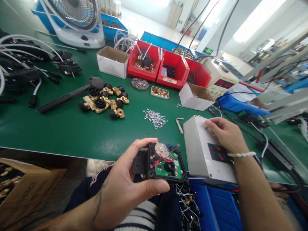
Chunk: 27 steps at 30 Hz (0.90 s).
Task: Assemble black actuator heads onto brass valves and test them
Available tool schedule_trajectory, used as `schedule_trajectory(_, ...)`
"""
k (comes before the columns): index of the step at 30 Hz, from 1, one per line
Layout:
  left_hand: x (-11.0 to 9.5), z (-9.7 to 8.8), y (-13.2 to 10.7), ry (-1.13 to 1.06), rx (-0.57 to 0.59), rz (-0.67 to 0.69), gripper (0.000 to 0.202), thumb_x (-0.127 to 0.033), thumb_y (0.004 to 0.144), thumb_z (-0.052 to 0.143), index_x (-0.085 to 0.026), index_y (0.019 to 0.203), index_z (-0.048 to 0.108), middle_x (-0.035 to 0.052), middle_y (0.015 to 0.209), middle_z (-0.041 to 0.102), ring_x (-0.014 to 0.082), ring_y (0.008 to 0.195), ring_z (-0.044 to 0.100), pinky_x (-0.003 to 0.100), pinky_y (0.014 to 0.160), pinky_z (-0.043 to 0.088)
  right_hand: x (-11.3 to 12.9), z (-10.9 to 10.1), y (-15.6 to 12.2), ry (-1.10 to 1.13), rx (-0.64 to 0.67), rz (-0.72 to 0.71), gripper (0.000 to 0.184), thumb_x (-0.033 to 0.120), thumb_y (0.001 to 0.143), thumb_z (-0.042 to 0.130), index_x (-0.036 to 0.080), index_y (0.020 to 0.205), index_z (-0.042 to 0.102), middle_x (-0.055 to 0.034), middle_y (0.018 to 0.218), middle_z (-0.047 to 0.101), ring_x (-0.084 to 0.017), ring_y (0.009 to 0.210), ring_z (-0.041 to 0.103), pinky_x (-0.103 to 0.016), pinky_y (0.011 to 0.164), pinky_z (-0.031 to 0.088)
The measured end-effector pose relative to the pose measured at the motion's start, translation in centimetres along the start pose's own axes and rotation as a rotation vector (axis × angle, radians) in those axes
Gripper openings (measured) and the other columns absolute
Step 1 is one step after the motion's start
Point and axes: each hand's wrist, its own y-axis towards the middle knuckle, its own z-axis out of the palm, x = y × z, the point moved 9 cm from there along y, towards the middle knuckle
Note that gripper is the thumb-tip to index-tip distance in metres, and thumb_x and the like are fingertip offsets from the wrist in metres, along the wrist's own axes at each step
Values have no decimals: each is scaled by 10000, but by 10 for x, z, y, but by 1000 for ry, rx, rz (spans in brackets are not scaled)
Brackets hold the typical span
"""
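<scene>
My left hand [130, 179] is closed around the edges of an open black actuator housing [147, 165], held up in front of the bench edge. Inside the housing sit a round silver motor [161, 150], a green circuit board [176, 171] and red wires. My right hand [225, 133] rests on top of a grey control box [198, 144], thumb and forefinger pinched at a small part that is mostly hidden. A black panel with red marks [218, 153] lies below that wrist. Left of the box is a small L-shaped metal tool [179, 125].
Cotter pins [155, 118] lie loose on the green bench [72, 134]. Brass valve fittings [106, 99] and a black mallet [69, 96] are further left. Red bins [144, 69], white cartons [113, 61] and a fan [77, 19] stand behind. Cables run right of the box.
</scene>
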Motion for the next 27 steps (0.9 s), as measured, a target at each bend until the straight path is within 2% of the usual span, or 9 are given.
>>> schedule_trajectory(3, -2, 1, 0, -16, -3, -7, 622, -147, 639, 862, -284, 1191, 611, -3, 1036, 716, 183, 864, 680, 199, 713, 541, 0, 0, 0, 5, 3, 4, 407, 590, 683, 580, 195, 764, 632, -69, 735, 679, -201, 658, 543, -323, 634, 412)
schedule_trajectory(6, -5, 0, -1, -21, -56, -18, 604, -148, 611, 881, -282, 1146, 634, -19, 992, 720, 153, 814, 672, 177, 707, 527, 0, 2, -1, 5, 14, 5, 403, 576, 664, 605, 189, 772, 639, -66, 743, 667, -195, 664, 538, -320, 632, 410)
schedule_trajectory(10, -7, 2, -3, -52, -63, -34, 611, -149, 588, 892, -258, 1131, 634, -3, 965, 727, 170, 797, 677, 201, 699, 531, 1, 2, -1, 2, 17, 1, 374, 546, 656, 626, 191, 772, 645, -49, 716, 644, -181, 632, 510, -317, 610, 406)
schedule_trajectory(14, -1, 4, -3, -120, -38, -95, 592, -227, 630, 878, -248, 1158, 612, 16, 951, 729, 192, 807, 680, 219, 666, 540, 1, 2, -1, 2, 13, -4, 342, 527, 669, 628, 197, 760, 637, -44, 712, 639, -183, 636, 516, -319, 613, 418)
schedule_trajectory(21, -1, 5, -4, -125, -15, -129, 592, -285, 638, 879, -239, 1165, 611, 7, 953, 730, 172, 849, 674, 201, 741, 534, 1, 3, -1, 3, 16, 2, 358, 534, 659, 614, 195, 774, 631, -56, 729, 647, -198, 662, 539, -323, 622, 425)
schedule_trajectory(27, -3, 4, -4, -84, 2, -93, 567, -267, 643, 872, -266, 1152, 623, -8, 969, 721, 170, 859, 661, 204, 753, 523, 1, 2, -1, 1, 10, -8, 370, 555, 666, 619, 201, 773, 637, -61, 747, 675, -200, 665, 544, -321, 632, 425)
